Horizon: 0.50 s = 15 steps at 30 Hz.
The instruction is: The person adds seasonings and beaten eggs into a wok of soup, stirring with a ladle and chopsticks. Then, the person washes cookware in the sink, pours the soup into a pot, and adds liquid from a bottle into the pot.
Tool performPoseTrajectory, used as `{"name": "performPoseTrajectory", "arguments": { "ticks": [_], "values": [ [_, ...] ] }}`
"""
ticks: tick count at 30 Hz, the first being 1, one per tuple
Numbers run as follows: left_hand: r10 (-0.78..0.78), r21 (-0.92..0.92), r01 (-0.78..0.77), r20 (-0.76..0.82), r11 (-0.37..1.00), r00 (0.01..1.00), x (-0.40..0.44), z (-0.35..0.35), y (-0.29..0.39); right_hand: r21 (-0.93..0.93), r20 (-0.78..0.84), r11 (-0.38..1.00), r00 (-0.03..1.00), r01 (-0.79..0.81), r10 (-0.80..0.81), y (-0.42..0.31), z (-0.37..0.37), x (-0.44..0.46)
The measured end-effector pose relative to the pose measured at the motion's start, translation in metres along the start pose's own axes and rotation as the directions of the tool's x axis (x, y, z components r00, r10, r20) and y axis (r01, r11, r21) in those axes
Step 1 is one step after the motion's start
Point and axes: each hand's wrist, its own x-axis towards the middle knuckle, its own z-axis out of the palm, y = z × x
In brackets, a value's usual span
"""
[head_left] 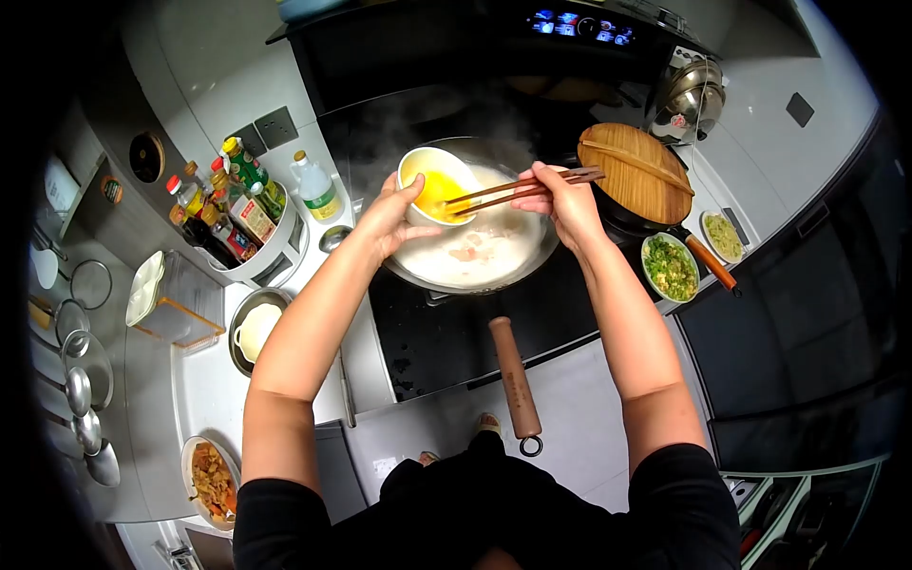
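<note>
My left hand (391, 217) grips a white bowl (410, 169) by its side, tilted over the pan. Yellow beaten egg (440, 193) lies in the bowl. With my right hand (562, 201) I hold a pair of brown chopsticks (518, 189), their tips in the egg at the bowl's lower rim. Beneath both hands a wide pan (543, 258) sits on the black stove, holding a whitish, steaming liquid (465, 271) with pale pinkish pieces in it. The pan's wooden handle (514, 380) points toward my body. The bowl hides part of the pan.
On the right are a wooden-lidded pot (635, 176), a bowl of chopped greens (671, 269) and a smaller dish (723, 236). At left stand a rack of sauce bottles (271, 252), a clear container (180, 304), a metal bowl (239, 328) and a dish of cooked food (214, 483).
</note>
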Motion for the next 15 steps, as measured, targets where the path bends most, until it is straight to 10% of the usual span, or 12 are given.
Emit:
{"name": "performPoseTrajectory", "arguments": {
  "ticks": [15],
  "values": [
    [-0.081,0.271,0.064,0.054,0.961,0.995,0.045,0.034,-0.026,0.114,-0.27,0.993,0.963,0.016,0.016,0.044,-0.052,-0.011]
  ]
}}
